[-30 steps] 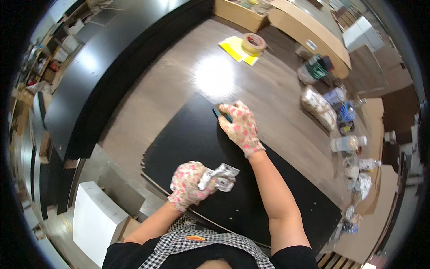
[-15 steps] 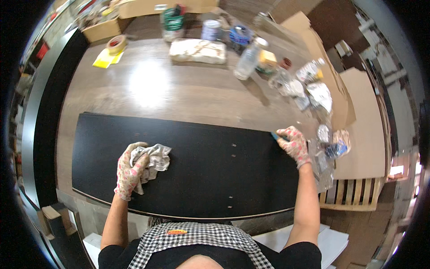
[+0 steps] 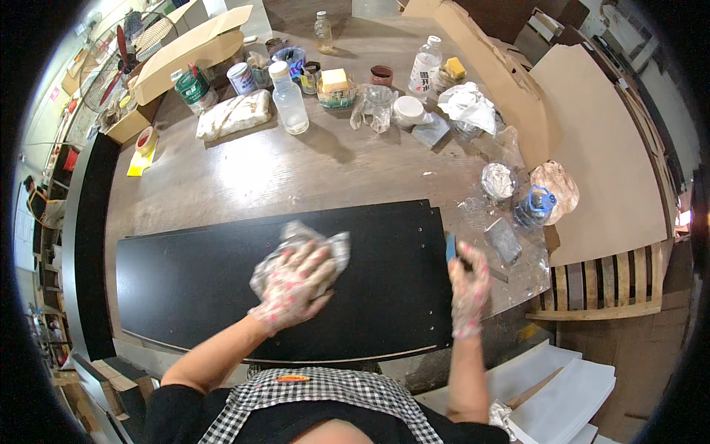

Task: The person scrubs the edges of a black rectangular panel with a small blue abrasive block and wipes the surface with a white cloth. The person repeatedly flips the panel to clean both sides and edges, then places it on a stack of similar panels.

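A long black panel [image 3: 214,274] lies on the table in front of me, with small holes near its right end. My left hand [image 3: 293,288], in a floral glove, presses a crumpled pale rag [image 3: 339,251] onto the middle of the panel, its fingers spread over the cloth. At the panel's right end is my right hand [image 3: 470,288], gloved likewise, with its fingers curled. It holds a small flat blue piece [image 3: 451,246] against the panel's edge; what kind of piece this is I cannot make out.
Along the back of the table [image 3: 200,203] stand a clear bottle [image 3: 290,107], a labelled bottle [image 3: 424,70], a white wrapped bundle [image 3: 235,115] and several jars. To the right sit a grey block [image 3: 504,240] and a blue-handled container [image 3: 534,207]. A tape roll [image 3: 146,140] lies far left.
My left hand has moved right across the panel with the rag and turned palm down over it. My right hand has shifted from the far right corner down along the end edge. The view has turned.
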Available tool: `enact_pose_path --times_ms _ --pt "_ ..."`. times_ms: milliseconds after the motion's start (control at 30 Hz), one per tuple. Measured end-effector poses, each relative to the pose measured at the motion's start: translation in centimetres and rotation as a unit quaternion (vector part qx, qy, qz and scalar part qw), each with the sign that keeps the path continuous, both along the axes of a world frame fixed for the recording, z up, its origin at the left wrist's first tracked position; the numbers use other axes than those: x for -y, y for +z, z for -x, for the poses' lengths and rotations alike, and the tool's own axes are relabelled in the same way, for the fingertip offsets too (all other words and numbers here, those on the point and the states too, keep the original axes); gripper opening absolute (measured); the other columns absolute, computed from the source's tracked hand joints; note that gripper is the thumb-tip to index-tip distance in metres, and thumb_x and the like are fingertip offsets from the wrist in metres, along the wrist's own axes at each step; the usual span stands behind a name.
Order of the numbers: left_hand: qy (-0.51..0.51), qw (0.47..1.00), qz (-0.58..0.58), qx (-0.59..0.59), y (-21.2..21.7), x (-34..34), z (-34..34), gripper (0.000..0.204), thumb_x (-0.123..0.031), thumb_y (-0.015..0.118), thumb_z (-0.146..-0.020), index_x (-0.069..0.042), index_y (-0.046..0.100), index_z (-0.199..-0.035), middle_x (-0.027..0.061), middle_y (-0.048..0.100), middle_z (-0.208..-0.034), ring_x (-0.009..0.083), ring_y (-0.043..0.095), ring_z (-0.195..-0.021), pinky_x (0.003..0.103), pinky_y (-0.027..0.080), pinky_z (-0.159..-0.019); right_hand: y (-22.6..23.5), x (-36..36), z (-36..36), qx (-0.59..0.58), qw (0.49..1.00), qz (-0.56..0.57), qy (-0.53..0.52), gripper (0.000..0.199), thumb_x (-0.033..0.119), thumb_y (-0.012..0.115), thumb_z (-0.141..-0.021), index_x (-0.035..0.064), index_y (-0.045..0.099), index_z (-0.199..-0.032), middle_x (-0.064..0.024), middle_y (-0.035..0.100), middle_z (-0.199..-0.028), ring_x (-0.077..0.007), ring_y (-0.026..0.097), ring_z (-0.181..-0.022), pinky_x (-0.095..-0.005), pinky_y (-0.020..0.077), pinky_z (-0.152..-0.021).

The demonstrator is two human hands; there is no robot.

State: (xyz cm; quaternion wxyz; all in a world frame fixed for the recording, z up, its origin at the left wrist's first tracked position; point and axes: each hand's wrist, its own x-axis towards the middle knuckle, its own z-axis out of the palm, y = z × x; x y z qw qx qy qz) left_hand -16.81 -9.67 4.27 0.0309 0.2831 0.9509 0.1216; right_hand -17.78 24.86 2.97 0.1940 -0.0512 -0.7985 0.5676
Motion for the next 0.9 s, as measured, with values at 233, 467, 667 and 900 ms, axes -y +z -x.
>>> enact_pose_path --times_ms 233,467,667,900 --pt "-0.171 0.975 -0.123 -0.077 -1.1 -17.9 10.0 0.054 -0.034 0.064 -0.090 -0.012 0.056 -0.139 0.0145 0.052 -0.144 0.0370 0.044 -0.139 0.067 0.031 -0.111 -3.2 3.0 -6.4 0.009 0.976 0.102 -0.193 0.029 0.001 0.062 -0.094 -0.0056 0.061 -0.123 -0.0147 0.062 -0.122 -0.0263 0.058 -0.115 -0.0405 0.0445 -0.104" --pt "-0.002 0.988 -0.104 -0.118 -3.0 -3.3 5.6 0.048 -0.030 0.065 -0.089 -0.009 0.062 -0.132 0.0134 0.053 -0.145 0.0366 0.045 -0.139 0.067 0.032 -0.111 -3.9 4.5 -5.4 -0.020 0.981 -0.068 -0.178 0.040 0.011 0.050 -0.105 -0.0075 0.046 -0.141 -0.0239 0.050 -0.143 -0.0306 0.054 -0.127 -0.0416 0.0422 -0.111" --pt "0.319 0.937 0.052 -0.132 -1.0 21.5 -0.6 0.043 -0.029 0.065 -0.089 -0.015 0.065 -0.129 0.0097 0.055 -0.145 0.0305 0.050 -0.136 0.053 0.030 -0.118 -4.8 5.1 -3.9 -0.021 0.966 -0.154 -0.209 0.047 0.024 0.056 -0.104 -0.0037 0.048 -0.142 -0.0204 0.053 -0.142 -0.0293 0.056 -0.124 -0.0413 0.0462 -0.106" --pt "0.558 0.813 0.098 -0.138 -3.5 46.5 -4.0 0.038 -0.032 0.057 -0.096 -0.016 0.065 -0.129 0.0073 0.058 -0.142 0.0266 0.052 -0.134 0.045 0.037 -0.113 -4.3 4.7 -3.4 -0.009 0.967 -0.162 -0.197 0.045 0.024 0.053 -0.105 -0.0058 0.051 -0.138 -0.0207 0.053 -0.138 -0.0296 0.052 -0.125 -0.0406 0.0391 -0.110"
